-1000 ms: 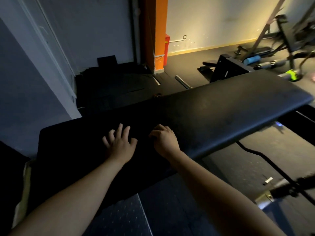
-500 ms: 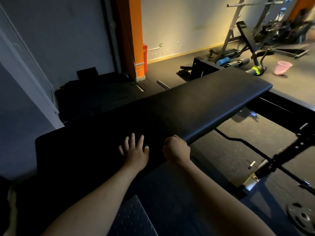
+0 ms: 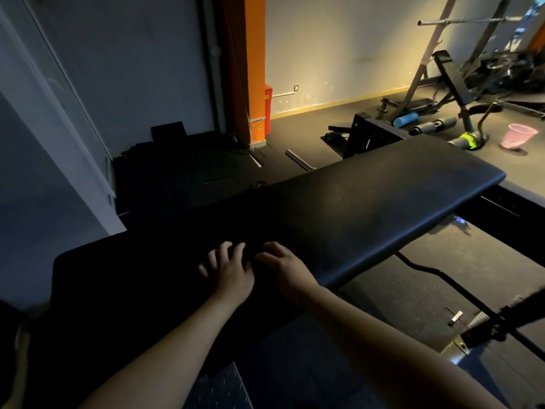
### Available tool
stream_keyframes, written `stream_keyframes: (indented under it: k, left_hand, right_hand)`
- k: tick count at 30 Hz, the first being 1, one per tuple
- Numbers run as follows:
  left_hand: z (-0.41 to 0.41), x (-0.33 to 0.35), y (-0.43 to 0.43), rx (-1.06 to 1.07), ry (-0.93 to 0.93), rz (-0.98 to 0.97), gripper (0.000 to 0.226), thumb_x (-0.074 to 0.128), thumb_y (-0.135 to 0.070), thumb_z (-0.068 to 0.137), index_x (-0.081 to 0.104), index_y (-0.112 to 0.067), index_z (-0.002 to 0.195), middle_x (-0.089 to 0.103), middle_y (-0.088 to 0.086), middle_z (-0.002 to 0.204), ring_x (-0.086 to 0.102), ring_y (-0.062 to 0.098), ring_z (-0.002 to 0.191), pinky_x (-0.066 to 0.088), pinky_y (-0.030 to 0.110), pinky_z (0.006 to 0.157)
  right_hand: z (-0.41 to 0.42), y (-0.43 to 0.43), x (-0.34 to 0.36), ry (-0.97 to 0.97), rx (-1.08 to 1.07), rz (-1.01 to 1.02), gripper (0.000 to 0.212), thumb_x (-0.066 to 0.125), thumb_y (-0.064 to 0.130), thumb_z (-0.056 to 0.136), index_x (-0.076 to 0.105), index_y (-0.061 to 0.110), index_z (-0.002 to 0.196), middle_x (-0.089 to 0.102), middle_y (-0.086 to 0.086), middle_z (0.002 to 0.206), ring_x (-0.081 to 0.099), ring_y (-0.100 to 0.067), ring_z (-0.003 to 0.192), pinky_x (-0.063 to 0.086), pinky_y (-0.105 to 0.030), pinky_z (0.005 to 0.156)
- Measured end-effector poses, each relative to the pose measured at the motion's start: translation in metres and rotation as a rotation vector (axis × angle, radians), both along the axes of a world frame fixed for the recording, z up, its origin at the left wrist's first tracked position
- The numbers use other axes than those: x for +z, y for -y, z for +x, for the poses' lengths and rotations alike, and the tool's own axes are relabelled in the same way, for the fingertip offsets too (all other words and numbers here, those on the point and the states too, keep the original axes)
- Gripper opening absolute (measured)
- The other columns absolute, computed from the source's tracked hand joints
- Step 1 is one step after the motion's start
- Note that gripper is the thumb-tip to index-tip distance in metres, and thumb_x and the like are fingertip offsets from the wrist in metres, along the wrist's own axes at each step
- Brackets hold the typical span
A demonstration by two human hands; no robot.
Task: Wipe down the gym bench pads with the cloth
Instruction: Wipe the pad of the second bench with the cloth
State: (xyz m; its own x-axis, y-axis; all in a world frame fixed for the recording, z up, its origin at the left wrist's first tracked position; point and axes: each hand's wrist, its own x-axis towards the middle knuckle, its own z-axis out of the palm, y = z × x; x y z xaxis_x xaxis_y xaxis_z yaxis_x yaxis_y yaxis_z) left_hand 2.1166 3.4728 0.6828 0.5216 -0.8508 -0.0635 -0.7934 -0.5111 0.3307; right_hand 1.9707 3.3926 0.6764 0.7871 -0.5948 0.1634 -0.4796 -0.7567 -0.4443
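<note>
Head view: my left hand (image 3: 227, 273) lies spread on the bench pad (image 3: 383, 196), my right hand (image 3: 286, 270) bent beside it — I can't see the cloth (too dark). Mid-wipe, I think; next, push toward the far end.

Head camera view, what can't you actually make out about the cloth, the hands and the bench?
Cloth: head view, too dark; none can be told apart from the black bench pad under the left hand or right hand.
Pad's near-left end: lost in shadow.
Bench legs: hidden beneath the pad.
Rack, top right: cut off by the frame edge.
</note>
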Motion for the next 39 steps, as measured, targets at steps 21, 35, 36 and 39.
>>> stream_keyframes:
  k: [21,35,36,39]
  left_hand:
    - [-0.002,-0.012,0.055,0.237,0.091,0.117,0.057,0.041,-0.061,0.095,0.034,-0.043,0.149,0.013,-0.015,0.165,0.013,0.018,0.144,0.011,0.047,0.113]
    - [-0.011,-0.02,0.062,0.325,0.035,0.012,0.055,0.039,-0.055,0.093,0.033,-0.047,0.148,0.019,-0.015,0.165,0.016,0.019,0.146,0.004,0.055,0.117]
    - [-0.012,-0.02,0.061,0.325,0.052,0.004,0.055,0.041,-0.055,0.093,0.035,-0.047,0.148,0.02,-0.014,0.164,0.017,0.02,0.145,0.004,0.054,0.117]
    - [-0.014,-0.019,0.059,0.316,0.069,-0.024,0.055,0.049,-0.051,0.094,0.039,-0.045,0.147,0.022,-0.013,0.164,0.019,0.021,0.144,0.007,0.054,0.118]
  right_hand:
    - [0.087,0.136,0.008,-0.021,0.258,0.019,0.044,0.057,0.022,0.096,0.054,0.026,0.139,0.038,-0.007,0.148,0.029,-0.027,0.141,0.041,-0.044,0.108]
    - [0.029,0.184,0.016,-0.052,-0.063,0.112,0.057,0.053,0.012,0.096,0.04,0.032,0.148,0.029,-0.004,0.154,0.031,-0.03,0.136,0.037,-0.042,0.109]
    - [0.031,0.166,0.016,-0.068,-0.038,0.09,0.057,0.053,0.013,0.096,0.041,0.033,0.148,0.031,-0.003,0.152,0.034,-0.03,0.132,0.038,-0.04,0.107]
    - [0.024,0.115,0.014,-0.068,0.098,0.002,0.053,0.054,0.021,0.094,0.046,0.034,0.145,0.039,-0.003,0.145,0.04,-0.029,0.119,0.04,-0.038,0.099]
